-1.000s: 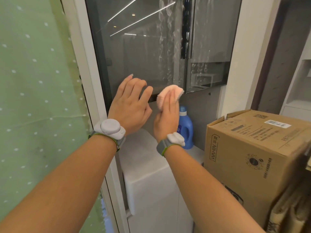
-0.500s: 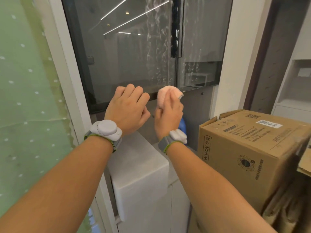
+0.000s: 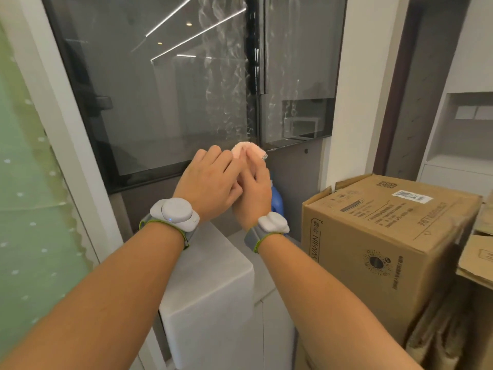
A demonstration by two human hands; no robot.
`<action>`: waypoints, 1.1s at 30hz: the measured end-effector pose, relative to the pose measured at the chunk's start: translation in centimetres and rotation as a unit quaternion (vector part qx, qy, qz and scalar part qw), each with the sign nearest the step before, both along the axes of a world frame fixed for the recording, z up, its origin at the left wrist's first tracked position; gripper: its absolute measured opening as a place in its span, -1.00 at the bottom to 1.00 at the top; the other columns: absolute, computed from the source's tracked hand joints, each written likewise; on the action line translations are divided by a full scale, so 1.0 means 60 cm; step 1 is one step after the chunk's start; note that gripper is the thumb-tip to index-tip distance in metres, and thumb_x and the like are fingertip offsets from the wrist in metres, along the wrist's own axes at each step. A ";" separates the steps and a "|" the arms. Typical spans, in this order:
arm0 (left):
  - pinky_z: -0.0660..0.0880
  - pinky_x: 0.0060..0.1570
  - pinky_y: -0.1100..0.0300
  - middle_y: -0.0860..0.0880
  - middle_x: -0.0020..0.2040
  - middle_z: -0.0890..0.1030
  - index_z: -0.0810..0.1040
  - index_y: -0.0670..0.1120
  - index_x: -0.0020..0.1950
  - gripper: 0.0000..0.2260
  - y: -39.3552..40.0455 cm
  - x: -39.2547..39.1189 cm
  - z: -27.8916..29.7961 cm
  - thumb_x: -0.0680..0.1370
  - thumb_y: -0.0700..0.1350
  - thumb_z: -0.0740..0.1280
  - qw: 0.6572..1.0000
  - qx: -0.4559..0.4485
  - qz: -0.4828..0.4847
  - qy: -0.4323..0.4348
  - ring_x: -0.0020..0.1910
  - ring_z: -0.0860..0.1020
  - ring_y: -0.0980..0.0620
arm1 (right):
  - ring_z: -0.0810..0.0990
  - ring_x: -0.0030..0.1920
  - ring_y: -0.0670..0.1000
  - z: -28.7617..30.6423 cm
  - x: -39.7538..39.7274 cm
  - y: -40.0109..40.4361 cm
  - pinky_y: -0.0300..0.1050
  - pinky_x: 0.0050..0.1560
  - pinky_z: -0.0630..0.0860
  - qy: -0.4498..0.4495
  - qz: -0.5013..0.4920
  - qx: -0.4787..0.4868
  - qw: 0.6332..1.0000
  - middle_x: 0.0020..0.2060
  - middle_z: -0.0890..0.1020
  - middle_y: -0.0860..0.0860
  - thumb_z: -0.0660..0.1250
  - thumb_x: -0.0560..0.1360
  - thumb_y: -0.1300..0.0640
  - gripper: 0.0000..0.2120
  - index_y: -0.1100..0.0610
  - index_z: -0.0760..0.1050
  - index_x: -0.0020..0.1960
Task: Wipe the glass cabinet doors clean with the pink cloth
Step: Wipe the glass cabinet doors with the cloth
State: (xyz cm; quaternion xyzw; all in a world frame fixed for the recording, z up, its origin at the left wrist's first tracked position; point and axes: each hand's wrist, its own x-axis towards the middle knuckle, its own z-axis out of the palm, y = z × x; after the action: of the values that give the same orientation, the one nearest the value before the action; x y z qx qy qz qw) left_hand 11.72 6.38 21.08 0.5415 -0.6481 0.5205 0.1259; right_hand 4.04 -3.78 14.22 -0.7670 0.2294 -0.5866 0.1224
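Two dark glass cabinet doors fill the upper view: the left door (image 3: 160,97) and the right door (image 3: 298,76), both streaked with pale smears near their meeting edge. The pink cloth (image 3: 246,152) is bunched at the bottom edge of the left door, close to the seam. My right hand (image 3: 254,190) is closed around it from below. My left hand (image 3: 209,182) has come against the right hand, its fingers overlapping the cloth's left side; whether it grips the cloth I cannot tell.
A white block-shaped unit (image 3: 213,289) stands below my hands. A blue bottle (image 3: 277,198) is partly hidden behind my right hand. A large cardboard box (image 3: 386,241) sits at the right, with flattened cardboard (image 3: 477,260) beyond. A green dotted curtain (image 3: 32,209) hangs at the left.
My left hand left the glass, curled, and moved right to meet the right hand. The cloth dropped from the glass to the door's bottom edge.
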 end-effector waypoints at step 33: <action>0.40 -0.22 -0.01 -0.08 -0.39 0.44 0.47 -0.11 -0.31 -0.82 -0.043 -0.004 0.012 0.49 -0.14 0.22 0.997 0.060 -0.008 -0.037 -0.34 0.42 -0.13 | 0.42 0.48 0.07 0.062 -0.058 -0.187 -0.25 0.33 0.28 -0.088 -0.099 0.216 0.967 0.59 0.31 -0.04 0.12 0.67 0.21 -0.50 0.02 0.27 0.61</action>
State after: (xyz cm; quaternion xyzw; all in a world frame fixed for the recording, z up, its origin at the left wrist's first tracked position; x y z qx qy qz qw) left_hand 11.50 3.77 21.82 0.5231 -0.6869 0.4993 0.0727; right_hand 0.56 -15.03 17.92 -0.6410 0.4138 -0.5978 0.2459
